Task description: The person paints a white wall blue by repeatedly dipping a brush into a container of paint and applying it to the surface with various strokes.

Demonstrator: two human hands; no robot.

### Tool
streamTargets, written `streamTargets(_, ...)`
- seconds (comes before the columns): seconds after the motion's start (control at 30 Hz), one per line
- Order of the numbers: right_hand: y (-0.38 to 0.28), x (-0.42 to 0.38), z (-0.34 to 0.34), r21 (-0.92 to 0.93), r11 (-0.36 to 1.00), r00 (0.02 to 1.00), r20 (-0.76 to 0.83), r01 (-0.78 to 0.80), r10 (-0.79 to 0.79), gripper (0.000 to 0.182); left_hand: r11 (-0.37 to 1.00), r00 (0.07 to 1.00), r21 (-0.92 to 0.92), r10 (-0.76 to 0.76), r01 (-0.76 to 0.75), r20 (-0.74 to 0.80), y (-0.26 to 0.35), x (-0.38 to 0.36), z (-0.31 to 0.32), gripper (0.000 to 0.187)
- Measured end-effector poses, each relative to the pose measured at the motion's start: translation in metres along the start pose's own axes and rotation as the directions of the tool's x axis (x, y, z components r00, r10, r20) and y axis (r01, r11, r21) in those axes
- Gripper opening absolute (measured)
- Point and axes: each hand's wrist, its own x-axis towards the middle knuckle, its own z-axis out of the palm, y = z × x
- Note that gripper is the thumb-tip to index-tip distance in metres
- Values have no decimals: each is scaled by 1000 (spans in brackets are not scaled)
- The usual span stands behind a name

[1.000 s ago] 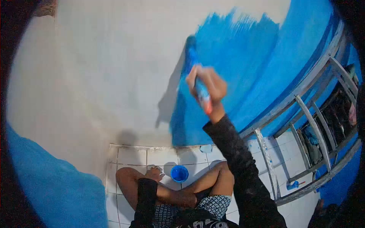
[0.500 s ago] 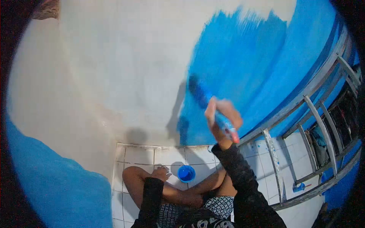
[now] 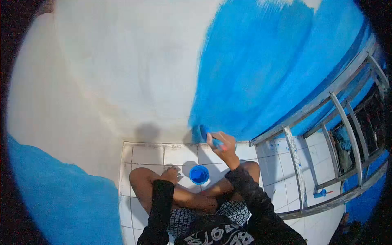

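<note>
Person seated cross-legged on a white tiled floor [image 3: 183, 154], dark long sleeves, patterned shorts [image 3: 181, 220], facing a far wall [image 3: 122, 61].

Right hand [image 3: 224, 146]: reached forward to the foot of the far wall, fingers closed around the handle of a paintbrush [image 3: 205, 132]. Pinkish-red butt of the handle shows at the near right side of the fist. Dark, blue-stained head points far and left, at the low edge of the blue paint [image 3: 253, 73], just above where wall meets tile. Slight blur on the brush; cannot tell whether the bristles press the surface.

Left hand [image 3: 171, 174]: low, between the left knee and the cup, fingers loosely spread, at rest on or just over the tiles; exact contact unclear.

Blue cup [image 3: 206, 171]: upright on the floor in front of the crossed shins, blue paint inside, right of the left hand and nearer than the brush.

Far wall: blue on the right, pale on the left, the border running down to the brush. Left wall [image 3: 61, 192]: blue over its near part, pale beyond.

Right side: wooden ladder [image 3: 339, 118], paint-spotted. Second brush [image 3: 321, 193], blue with a reddish handle tip, on the tiles by its near rail.
</note>
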Motion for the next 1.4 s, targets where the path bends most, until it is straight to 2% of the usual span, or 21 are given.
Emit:
streamTargets(0.07, -4, -20, -11, 34, 994, 994, -26, -101, 102, 8, 993, 996, -87, -84, 82, -27, 17, -6, -44, 57)
streamTargets(0.13, -15, -39, -29, 132, 907, 900, -127, -400, 416, 16, 966, 983, -189, -182, 175, -24, 39, -19, -78, 78)
streamTargets(0.17, -21, -51, -38, 135, 898, 895, -109, -419, 433, 16, 946, 973, -238, -231, 221, -13, 45, -25, -81, 90)
streamTargets(0.2, -26, -61, -48, 184, 731, 726, -104, -657, 679, 20, 943, 972, -243, -236, 227, -5, 46, -25, -78, 90)
streamTargets(0.23, -28, -70, -55, 227, 499, 492, -89, -837, 866, 25, 925, 985, -368, -143, 99, -94, 45, -22, -76, 101)
streamTargets(0.27, -28, -81, -61, 227, 492, 486, -87, -840, 870, 25, 881, 979, -472, -59, -40, -194, 45, -19, -75, 112)
streamTargets(0.33, -25, -102, -68, 543, 59, 105, 55, -838, 993, 26, 834, 975, -548, -66, -62, -211, 58, -23, -96, 117)
streamTargets(0.37, -23, -114, -68, 547, 56, 104, 57, -836, 993, 26, 782, 969, -618, -77, -86, -233, 68, -26, -114, 122)
streamTargets(0.43, -20, -135, -66, 795, -121, 63, 197, -595, 978, 23, 706, 980, -707, -115, -36, -164, 92, -34, -164, 124)
streamTargets(0.5, -23, -145, -62, 807, -170, 80, 259, -566, 963, 21, 616, 986, -787, -145, 25, -82, 93, -34, -177, 127)
streamTargets(0.57, -26, -161, -58, 540, 112, 210, 124, -834, 970, 18, 705, 971, -703, -88, -95, -220, 88, -29, -158, 129)
streamTargets(0.6, -51, -118, -69, 389, 307, 339, 13, -869, 941, 11, 798, 957, -598, -113, -72, -265, 88, -27, -147, 128)
streamTargets(0.7, -52, -107, -69, 246, 322, 374, 204, -914, 905, 14, 651, 994, -757, -109, 58, -18, 79, -19, -130, 127)
streamTargets(0.73, -51, -108, -64, 239, 306, 358, 214, -922, 909, 14, 684, 969, -705, 7, -185, -247, 71, -17, -118, 125)
streamTargets(0.8, -47, -110, -50, 261, 591, 641, 194, -763, 742, 16, 722, 984, -684, -25, -105, -177, 76, -19, -132, 125)
streamTargets(0.93, -53, -95, -37, 131, 659, 645, 414, -741, 642, 21, 737, 990, -674, -41, -61, -135, 72, -22, -117, 124)
streamTargets(1.03, -48, -117, -11, 49, 793, 737, 407, -607, 540, 16, 764, 994, -645, -71, 2, -80, 68, -20, -109, 122)
streamTargets(1.1, -40, -132, 4, 29, 800, 726, 440, -599, 528, 20, 794, 993, -608, -68, -3, -93, 70, -19, -109, 121)
streamTargets(1.17, -32, -147, 17, -42, 864, 740, 496, -502, 455, 25, 837, 989, -529, -140, 141, 43, 73, -22, -115, 119)
streamTargets(1.27, -31, -157, 21, -107, 858, 680, 564, -503, 469, 28, 834, 993, -541, -115, 105, 15, 73, -25, -118, 116)
streamTargets(1.4, -36, -156, 18, -61, 856, 729, 497, -513, 471, 25, 893, 993, -434, -115, 116, 28, 69, -21, -108, 111)
